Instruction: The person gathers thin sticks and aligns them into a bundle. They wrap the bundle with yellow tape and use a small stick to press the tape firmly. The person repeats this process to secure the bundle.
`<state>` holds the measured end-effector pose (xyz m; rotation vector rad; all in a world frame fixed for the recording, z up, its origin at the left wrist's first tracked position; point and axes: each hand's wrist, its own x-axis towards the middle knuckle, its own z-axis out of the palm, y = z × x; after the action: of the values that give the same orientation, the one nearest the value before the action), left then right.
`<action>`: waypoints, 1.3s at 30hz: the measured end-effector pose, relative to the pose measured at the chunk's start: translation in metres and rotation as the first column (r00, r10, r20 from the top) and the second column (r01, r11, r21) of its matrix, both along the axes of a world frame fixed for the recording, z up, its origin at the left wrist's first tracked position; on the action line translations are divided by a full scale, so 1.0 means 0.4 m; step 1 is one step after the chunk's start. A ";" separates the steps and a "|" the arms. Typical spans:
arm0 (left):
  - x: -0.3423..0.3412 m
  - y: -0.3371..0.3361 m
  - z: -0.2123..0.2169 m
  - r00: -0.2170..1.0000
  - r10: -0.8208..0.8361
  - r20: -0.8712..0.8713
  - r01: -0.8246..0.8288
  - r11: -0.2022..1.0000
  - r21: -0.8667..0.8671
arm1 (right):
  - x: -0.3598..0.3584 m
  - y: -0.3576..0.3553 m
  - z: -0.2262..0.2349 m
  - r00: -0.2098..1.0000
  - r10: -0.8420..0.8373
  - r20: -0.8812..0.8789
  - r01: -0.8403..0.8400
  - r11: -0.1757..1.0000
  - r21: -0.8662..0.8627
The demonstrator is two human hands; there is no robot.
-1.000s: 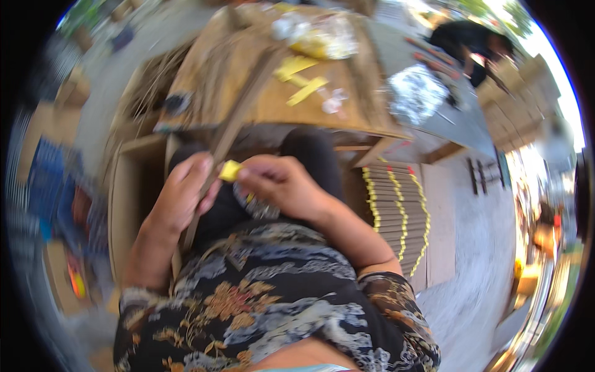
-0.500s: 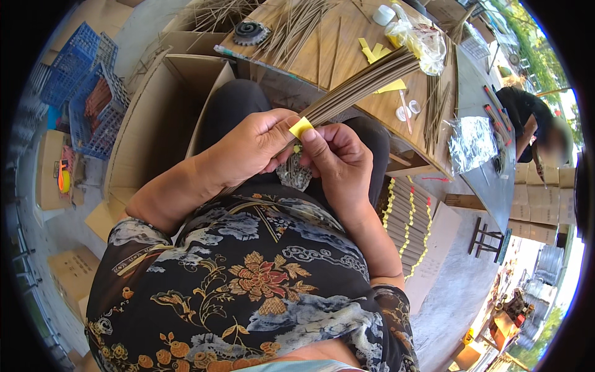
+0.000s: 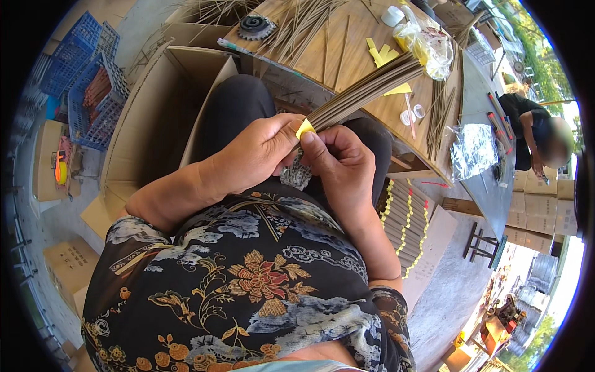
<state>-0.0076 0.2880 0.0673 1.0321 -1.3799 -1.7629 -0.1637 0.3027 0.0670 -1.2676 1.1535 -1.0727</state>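
A bundle of thin brown incense sticks (image 3: 365,88) slants up and to the right from my hands, over the near edge of the wooden table. My left hand (image 3: 259,149) is closed around its lower end. A small yellow paper strip (image 3: 304,129) lies across the bundle at my fingers. My right hand (image 3: 342,160) pinches the strip with its thumb against the sticks, the other fingers curled beneath. The lower ends of the sticks are hidden behind my hands.
The wooden table (image 3: 344,46) bears loose sticks, yellow paper strips (image 3: 383,54), a plastic bag (image 3: 427,43) and a black coiled object (image 3: 256,26). An open carton (image 3: 145,118) stands left of my knees. Banded bundles (image 3: 406,223) lie at right. Another person (image 3: 527,127) works beyond.
The yellow strip shows a narrower, more folded shape under my right thumb. Both hands keep their hold, and the bundle has barely shifted.
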 end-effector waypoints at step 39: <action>-0.013 0.003 0.025 0.993 0.053 -0.108 -0.034 0.985 0.169 | -0.034 -0.043 -0.058 0.996 -0.092 -0.006 0.089 0.977 -0.196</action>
<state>-0.0126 0.2892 0.0773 1.0257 -1.1483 -1.8997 -0.1775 0.2854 0.0439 -1.3877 1.1476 -1.2708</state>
